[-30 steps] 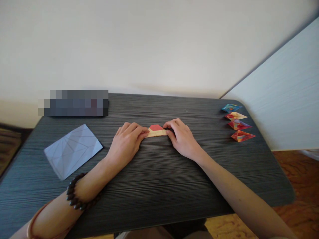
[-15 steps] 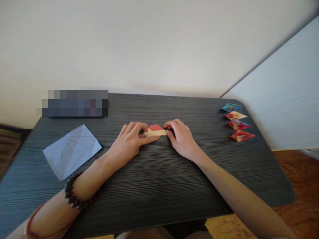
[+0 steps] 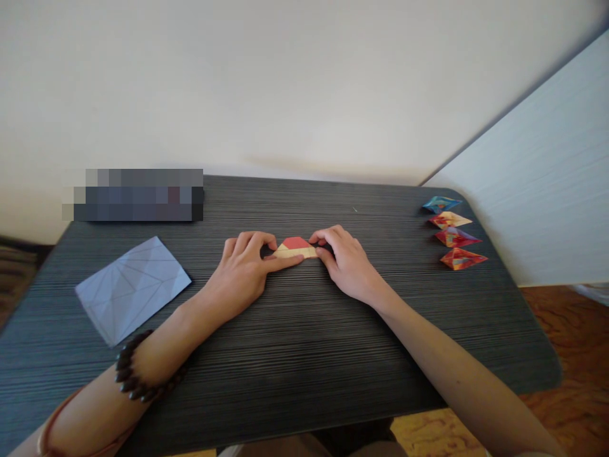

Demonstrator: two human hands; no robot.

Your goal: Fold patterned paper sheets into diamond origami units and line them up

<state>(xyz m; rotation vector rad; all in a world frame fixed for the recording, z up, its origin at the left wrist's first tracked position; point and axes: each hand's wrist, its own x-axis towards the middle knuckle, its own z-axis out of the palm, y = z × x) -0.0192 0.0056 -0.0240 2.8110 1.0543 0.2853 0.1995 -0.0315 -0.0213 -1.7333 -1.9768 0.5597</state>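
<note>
A small folded piece of paper (image 3: 295, 244), red on top with a cream strip along its near edge, lies flat on the table between my hands. My left hand (image 3: 245, 263) grips its left end, the thumb stretched along the cream strip and the fingers curled at the far side. At the right end, my right hand (image 3: 346, 261) pinches the paper between thumb and fingertips. Parts of both ends are hidden behind my fingers.
Several folded paper shapes, among them a blue one (image 3: 441, 204) and a red-orange one (image 3: 462, 258), stand in a row at the right. A creased light-blue sheet (image 3: 136, 289) lies left. Behind it is a blurred-out dark object (image 3: 137, 200). The dark table (image 3: 304, 374) meets a wall.
My left hand has shifted slightly left, uncovering a little more of the paper's left side. The right hand keeps its pinch almost unmoved.
</note>
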